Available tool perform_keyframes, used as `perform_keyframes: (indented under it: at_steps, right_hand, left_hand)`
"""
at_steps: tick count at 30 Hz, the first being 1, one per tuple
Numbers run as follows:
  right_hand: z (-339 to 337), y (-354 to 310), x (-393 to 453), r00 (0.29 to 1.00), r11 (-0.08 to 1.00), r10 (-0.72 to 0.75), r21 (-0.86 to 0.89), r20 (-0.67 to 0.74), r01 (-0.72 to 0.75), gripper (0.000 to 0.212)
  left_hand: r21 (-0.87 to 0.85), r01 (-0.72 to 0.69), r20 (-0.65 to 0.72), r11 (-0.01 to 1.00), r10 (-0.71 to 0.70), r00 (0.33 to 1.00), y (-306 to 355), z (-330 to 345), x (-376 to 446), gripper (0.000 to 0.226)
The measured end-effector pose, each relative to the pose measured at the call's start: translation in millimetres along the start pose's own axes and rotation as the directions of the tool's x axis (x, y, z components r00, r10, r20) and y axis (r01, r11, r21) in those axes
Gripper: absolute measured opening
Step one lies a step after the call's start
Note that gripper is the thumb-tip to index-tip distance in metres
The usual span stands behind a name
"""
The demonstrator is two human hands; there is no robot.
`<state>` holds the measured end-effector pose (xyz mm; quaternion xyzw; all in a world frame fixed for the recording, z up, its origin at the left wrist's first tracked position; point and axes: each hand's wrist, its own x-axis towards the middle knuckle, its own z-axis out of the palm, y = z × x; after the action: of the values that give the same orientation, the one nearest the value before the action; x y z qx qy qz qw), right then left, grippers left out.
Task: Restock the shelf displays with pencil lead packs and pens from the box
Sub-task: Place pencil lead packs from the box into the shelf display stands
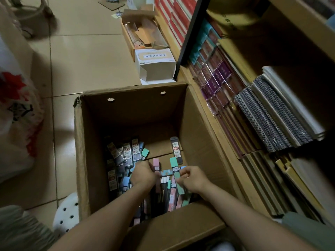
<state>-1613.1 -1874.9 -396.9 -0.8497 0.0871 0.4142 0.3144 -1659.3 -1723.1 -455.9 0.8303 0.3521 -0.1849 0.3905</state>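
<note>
Both hands reach down into an open cardboard box (85, 160) on the floor. The left hand (143, 175) curls around a bundle of slim lead packs (156, 167), and the right hand (193, 180) pinches a green pack (176, 173) just beside it. More lead packs (126, 153) lie heaped left of the left hand, and one grey pack (176, 149) lies beyond the right. Shelves of notebooks (272, 122) stand to the right of the hands.

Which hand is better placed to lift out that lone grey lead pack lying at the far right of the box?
Probably the right hand. It is nearer the grey lead pack, though it pinches a green pack. The left hand is busy among packs left of centre.
</note>
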Motion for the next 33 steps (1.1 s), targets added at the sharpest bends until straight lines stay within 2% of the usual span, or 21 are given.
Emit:
perform_keyframes:
  at_steps: [3, 6, 8, 9, 11, 12, 13, 14, 17, 21, 23, 25, 27, 29, 33]
  right_hand:
    - [-2, -1, 0, 0.999, 0.999, -0.015, 0.03, -0.045, 0.016, 0.014]
    - [-1, -1, 5, 0.996, 0.998, -0.024, 0.063, -0.086, 0.03, 0.012]
    - [0, -1, 9, 0.995, 0.994, -0.031, 0.098, -0.098, 0.041, 0.017]
    - [1, -1, 10, 0.994, 0.992, -0.037, 0.115, -0.1, 0.048, 0.019]
    - [5, -4, 12, 0.993, 0.981, -0.058, 0.178, -0.107, 0.076, 0.028]
    - [7, -5, 13, 0.991, 0.971, -0.072, 0.22, -0.117, 0.097, 0.032]
    - [9, -7, 15, 0.988, 0.961, -0.086, 0.252, -0.129, 0.117, 0.035]
    - [11, -9, 17, 0.986, 0.952, -0.097, 0.276, -0.138, 0.132, 0.037]
    - [17, -16, 23, 0.983, 0.941, -0.135, 0.294, -0.127, 0.167, 0.043]
    - [19, -27, 30, 0.974, 0.96, -0.212, 0.171, -0.082, 0.224, 0.046]
    - [18, -34, 34, 0.959, 0.956, -0.282, 0.069, -0.036, 0.284, 0.042]
    - [15, -38, 43, 0.943, 0.942, -0.323, -0.118, -0.075, 0.314, 0.043]
    - [13, -39, 56, 0.945, 0.902, -0.31, -0.347, -0.106, 0.257, 0.051]
    - [18, -38, 66, 0.963, 0.84, -0.255, -0.515, -0.093, 0.173, 0.06]
    - [44, -33, 78, 0.984, 0.838, -0.155, -0.54, -0.085, 0.085, 0.073]
  left_hand:
    - [-0.215, -0.03, -0.025, 0.976, 0.026, 0.999, 8, 1, -2, 0.017]
    - [-0.353, -0.059, -0.063, 0.934, 0.04, 0.997, 16, 2, -3, 0.014]
    - [-0.473, -0.058, -0.033, 0.879, 0.048, 0.998, 21, 0, -2, 0.011]
    - [-0.582, -0.031, 0.015, 0.812, 0.05, 0.999, 24, -2, -3, 0.008]
    - [-0.79, 0.077, 0.14, 0.609, 0.058, 0.988, 32, -5, -6, 0.002]
    - [-0.843, 0.125, 0.183, 0.522, 0.061, 0.981, 35, -7, -7, 0.003]
    - [-0.862, 0.15, 0.205, 0.484, 0.061, 0.977, 37, -8, -8, 0.008]
    - [-0.867, 0.169, 0.227, 0.469, 0.068, 0.972, 38, -8, -9, 0.014]
    - [-0.824, 0.15, 0.238, 0.547, 0.093, 0.967, 36, -8, -11, 0.021]
    - [-0.794, 0.107, 0.177, 0.598, 0.059, 0.982, 31, -6, -1, 0.025]
    - [-0.823, 0.148, 0.163, 0.548, -0.023, 0.986, 30, -5, 6, 0.02]
    - [-0.875, 0.199, 0.152, 0.441, -0.14, 0.978, 26, -7, 15, 0.014]
    - [-0.893, 0.215, 0.134, 0.394, -0.223, 0.966, 21, -9, 25, 0.011]
    - [-0.891, 0.208, 0.117, 0.404, -0.238, 0.964, 18, -11, 33, 0.004]
    - [-0.9, 0.206, 0.128, 0.383, -0.219, 0.967, 17, -16, 38, 0.004]
